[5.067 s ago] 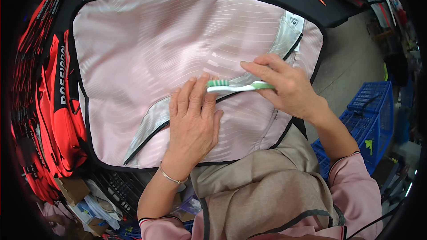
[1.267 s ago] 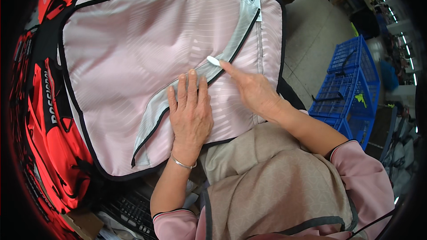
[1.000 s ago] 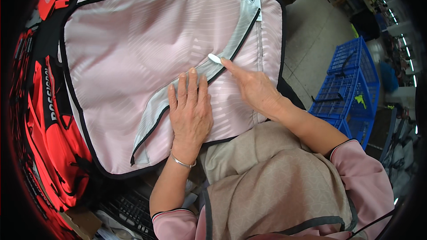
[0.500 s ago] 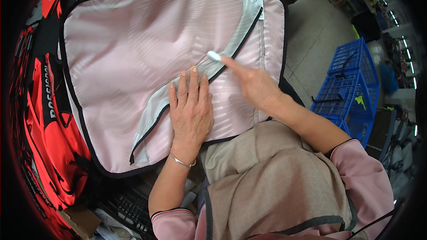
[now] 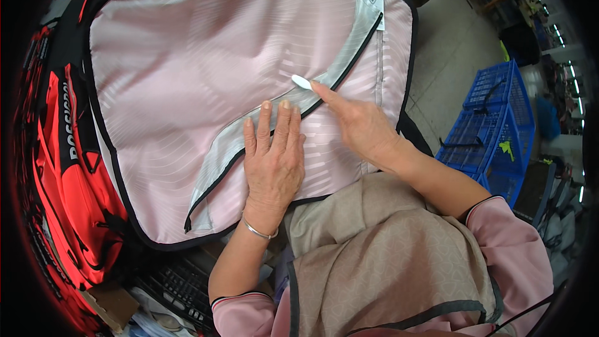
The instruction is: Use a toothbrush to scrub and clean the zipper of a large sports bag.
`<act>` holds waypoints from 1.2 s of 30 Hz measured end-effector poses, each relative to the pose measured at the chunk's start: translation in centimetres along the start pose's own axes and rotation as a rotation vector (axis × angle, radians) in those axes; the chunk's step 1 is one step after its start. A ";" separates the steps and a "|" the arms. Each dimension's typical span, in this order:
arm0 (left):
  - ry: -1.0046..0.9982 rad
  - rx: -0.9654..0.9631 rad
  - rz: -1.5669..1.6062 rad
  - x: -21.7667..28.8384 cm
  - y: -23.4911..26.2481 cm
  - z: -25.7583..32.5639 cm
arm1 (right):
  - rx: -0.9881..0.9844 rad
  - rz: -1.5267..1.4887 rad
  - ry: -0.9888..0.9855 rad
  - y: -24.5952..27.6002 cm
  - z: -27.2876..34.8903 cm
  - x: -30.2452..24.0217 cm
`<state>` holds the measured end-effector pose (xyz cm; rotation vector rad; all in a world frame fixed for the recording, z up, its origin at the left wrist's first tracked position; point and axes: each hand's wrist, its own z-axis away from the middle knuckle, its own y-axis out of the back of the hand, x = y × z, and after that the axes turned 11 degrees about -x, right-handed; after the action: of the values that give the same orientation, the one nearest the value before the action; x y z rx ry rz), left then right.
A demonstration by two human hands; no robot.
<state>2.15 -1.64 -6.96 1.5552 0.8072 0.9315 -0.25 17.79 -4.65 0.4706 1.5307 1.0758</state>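
Observation:
A pink fabric panel (image 5: 168, 87) with black bound edges lies spread out in front of me. Across it runs a curved grey strip (image 5: 228, 143) with a black-edged slit, from the lower left up to a white label (image 5: 372, 1) at the upper right. My left hand (image 5: 273, 162) lies flat on the panel, fingers straight and fingertips on the strip. My right hand (image 5: 365, 126) is closed, its index finger stretched along a small white oval-ended tool (image 5: 301, 82). The tool's tip is over the strip's upper edge; most of its handle is hidden in my hand.
Red and black bags (image 5: 78, 193) are piled at the left. Blue plastic crates (image 5: 483, 128) stand on the floor at the right. A black crate (image 5: 178, 290) and a cardboard box (image 5: 112, 306) are below the panel's left side.
The panel's right side and strip have shifted slightly to the right. My left hand has slid a little right and down. My right hand has moved slightly, still holding the white tool.

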 end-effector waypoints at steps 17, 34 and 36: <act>-0.010 0.015 0.073 -0.4 1.1 0.0 | -0.146 -0.036 -0.043 2.8 -0.4 0.1; 0.012 -0.033 0.202 -1.0 2.1 0.5 | 0.315 0.444 0.250 22.4 -19.6 5.5; 0.015 -0.016 0.212 -1.0 2.2 0.4 | 0.384 0.449 0.172 24.4 -23.7 8.7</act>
<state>2.05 -3.04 -4.95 1.6434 0.6517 1.1006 -30.91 28.03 9.03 1.0470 1.8452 1.1833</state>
